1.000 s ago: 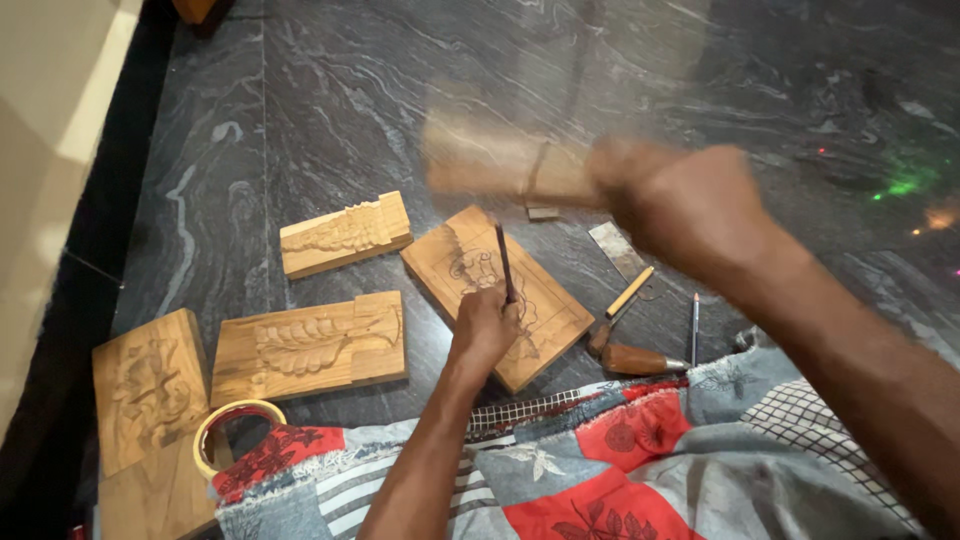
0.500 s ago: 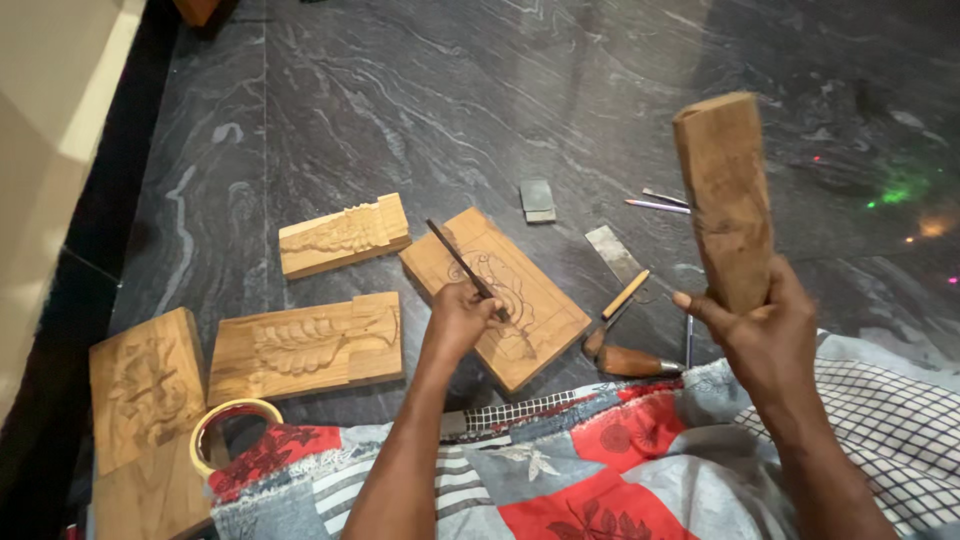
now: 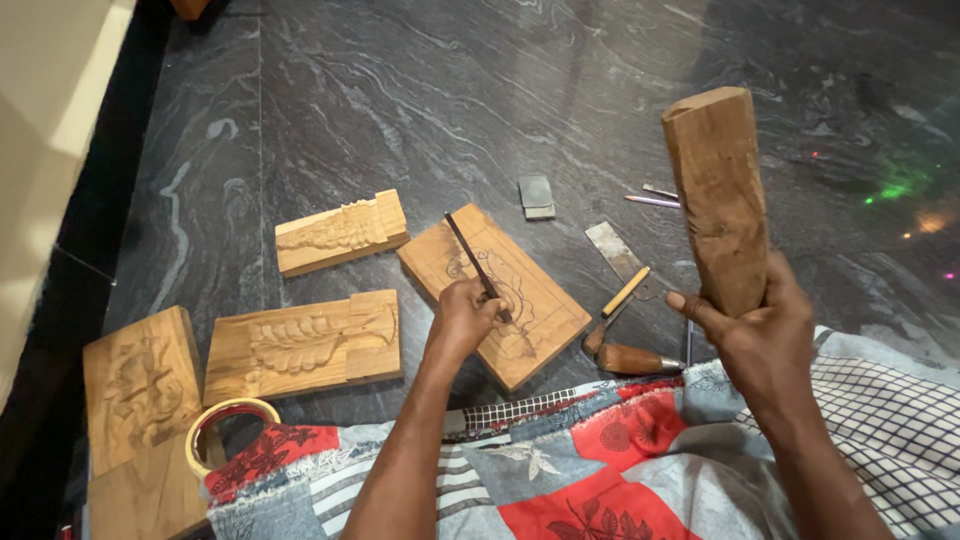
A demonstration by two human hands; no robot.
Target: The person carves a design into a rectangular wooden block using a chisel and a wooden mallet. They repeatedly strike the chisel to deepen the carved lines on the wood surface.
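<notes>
Head view, left hand [image 3: 462, 318] closed around chisel [image 3: 478, 266] on wood panel [image 3: 540, 310], right hand [image 3: 755, 335] gripping upright wooden mallet [image 3: 718, 195]

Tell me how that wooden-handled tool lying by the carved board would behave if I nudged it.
The wooden-handled tool looks round and tapered, so it would probably roll in a curve on the polished stone floor. It seems stiff and fairly light. The patterned cloth beside it might stop it.

Dim indoor light, sharp focus, green glare far right
</notes>
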